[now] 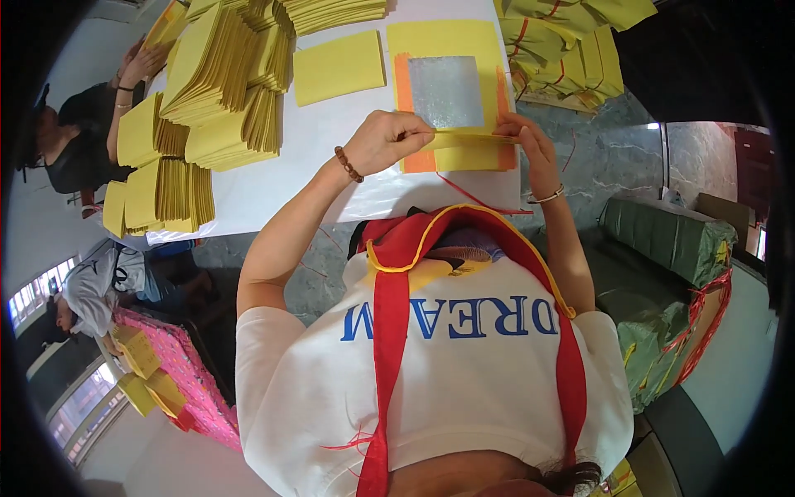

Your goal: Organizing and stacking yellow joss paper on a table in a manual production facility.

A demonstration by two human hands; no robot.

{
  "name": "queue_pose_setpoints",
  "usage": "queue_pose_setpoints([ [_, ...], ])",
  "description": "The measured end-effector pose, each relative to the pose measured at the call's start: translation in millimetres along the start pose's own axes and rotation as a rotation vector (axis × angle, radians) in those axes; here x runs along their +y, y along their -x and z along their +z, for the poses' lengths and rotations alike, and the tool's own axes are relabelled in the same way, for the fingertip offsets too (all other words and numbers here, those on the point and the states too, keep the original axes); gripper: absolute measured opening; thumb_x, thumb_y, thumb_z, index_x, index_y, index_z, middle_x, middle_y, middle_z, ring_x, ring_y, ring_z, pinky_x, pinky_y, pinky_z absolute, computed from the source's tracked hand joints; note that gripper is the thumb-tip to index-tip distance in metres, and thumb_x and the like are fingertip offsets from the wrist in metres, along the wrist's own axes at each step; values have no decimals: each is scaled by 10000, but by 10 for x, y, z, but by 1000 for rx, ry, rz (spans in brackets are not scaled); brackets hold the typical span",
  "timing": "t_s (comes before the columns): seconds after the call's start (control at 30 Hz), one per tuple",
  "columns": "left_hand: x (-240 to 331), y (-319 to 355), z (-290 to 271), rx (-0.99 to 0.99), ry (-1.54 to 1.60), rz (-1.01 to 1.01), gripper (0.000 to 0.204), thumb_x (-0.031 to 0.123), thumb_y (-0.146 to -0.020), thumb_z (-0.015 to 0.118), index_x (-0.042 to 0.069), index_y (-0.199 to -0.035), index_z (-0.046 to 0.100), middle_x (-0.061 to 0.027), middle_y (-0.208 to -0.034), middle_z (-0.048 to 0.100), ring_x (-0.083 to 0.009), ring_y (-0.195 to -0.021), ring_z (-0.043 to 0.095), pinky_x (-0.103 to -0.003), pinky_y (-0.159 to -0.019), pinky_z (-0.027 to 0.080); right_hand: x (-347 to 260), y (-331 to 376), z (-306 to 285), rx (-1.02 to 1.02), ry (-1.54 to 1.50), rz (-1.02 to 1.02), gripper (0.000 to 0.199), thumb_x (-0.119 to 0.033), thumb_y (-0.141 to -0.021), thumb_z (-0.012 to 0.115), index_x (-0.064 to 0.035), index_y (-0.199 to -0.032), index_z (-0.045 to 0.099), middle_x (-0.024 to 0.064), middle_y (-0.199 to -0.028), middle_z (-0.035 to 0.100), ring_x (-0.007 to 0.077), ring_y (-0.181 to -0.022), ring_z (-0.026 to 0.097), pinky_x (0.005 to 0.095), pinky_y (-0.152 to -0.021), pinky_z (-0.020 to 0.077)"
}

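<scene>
A yellow paper sheet [443,37] lies before me on the white-covered table [331,178], with a silver square [445,89] in its middle and orange strips down both sides. My left hand [391,139] pinches the left end of a narrow fold at the sheet's near part. At the fold's other end, the fingers of my right hand [530,147] close on the paper near the right orange strip. A red ribbon [468,195] trails from under the sheet toward the table's near edge. Left of the sheet lies a flat yellow folded paper [339,68].
Fanned stacks of yellow folded paper [203,74] crowd the table's left side. More yellow bundles [571,62] tied in red sit beyond its right edge. A person [83,141] handles paper at the far left; another person [108,277] sits below. Green-wrapped bales [662,240] stand at right.
</scene>
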State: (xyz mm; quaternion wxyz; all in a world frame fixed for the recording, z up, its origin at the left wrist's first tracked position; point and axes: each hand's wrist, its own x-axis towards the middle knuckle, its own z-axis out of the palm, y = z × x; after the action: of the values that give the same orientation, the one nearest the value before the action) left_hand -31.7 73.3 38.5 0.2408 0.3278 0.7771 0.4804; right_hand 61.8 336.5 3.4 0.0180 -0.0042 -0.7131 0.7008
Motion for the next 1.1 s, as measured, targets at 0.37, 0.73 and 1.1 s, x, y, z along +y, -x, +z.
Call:
queue_pose_setpoints([
  [0.37, 25, -82, -92, -84, 147, -170, 231, 209, -879, 608, -11, -916, 669, -25, -689, 613, -77, -618, 495, -241, -575, 424, -16, 20, 25, 30, 5, 14, 307, -174, -932, 513, -8, -1185, 565, 61, -1032, 638, 126, -942, 582, 276, -865, 438],
  [0.73, -159, 59, -24, 202, -639, 382, 494, 75, -729, 649, 136, -1212, 571, -84, -1231, 536, -266, -1149, 456, -398, -918, 361, 113, -31, 59, 132, -16, 111, 238, -128, -852, 644, -26, -1064, 614, 24, -942, 645, 74, -853, 568, 222, -764, 455],
  [1.1, 45, 344, 67, 252, -949, 571, 370, 60, -751, 549, 160, -1103, 605, -52, -1056, 622, -202, -948, 582, -358, -818, 406, -244, -83, -98, -97, 970, -611, 319, -176, -705, 692, -146, -1021, 654, 43, -1147, 619, 235, -1200, 493, 393, -963, 326],
])
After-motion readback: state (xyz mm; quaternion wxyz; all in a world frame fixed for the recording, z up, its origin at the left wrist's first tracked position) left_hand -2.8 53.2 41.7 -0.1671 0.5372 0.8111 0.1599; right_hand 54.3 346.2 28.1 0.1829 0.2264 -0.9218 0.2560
